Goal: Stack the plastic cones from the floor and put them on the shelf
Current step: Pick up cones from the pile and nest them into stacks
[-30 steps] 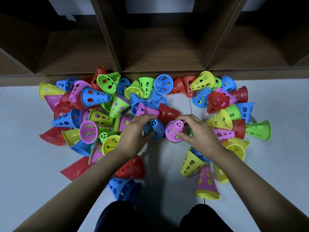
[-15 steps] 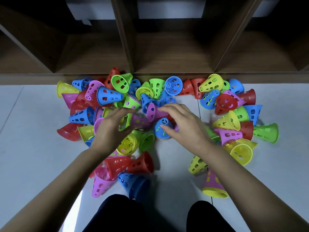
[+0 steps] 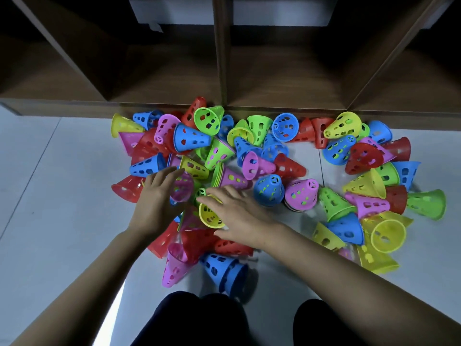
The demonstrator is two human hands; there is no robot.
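Observation:
Several perforated plastic cones in red, blue, green, yellow and pink lie scattered on the pale floor (image 3: 62,196) in front of a dark wooden shelf (image 3: 174,108). My left hand (image 3: 159,198) reaches over a pink cone (image 3: 183,188) in the left of the pile, fingers stretched onto it. My right hand (image 3: 239,216) lies with straight fingers across a yellow cone (image 3: 209,217), its thumb below the cone's rim. Two short upright stacks stand to the right, one topped by a blue cone (image 3: 269,189) and one by a pink cone (image 3: 301,193).
The shelf has open compartments split by upright dividers (image 3: 220,58) right behind the pile. My dark-clothed knees (image 3: 199,318) are at the bottom edge. A pink cone (image 3: 174,268) and a blue cone (image 3: 224,270) lie close in front of them. Bare floor stretches left and right.
Both hands have moved left, away from the two upright stacks, onto cones in the left part of the pile. The view has shifted left and closer.

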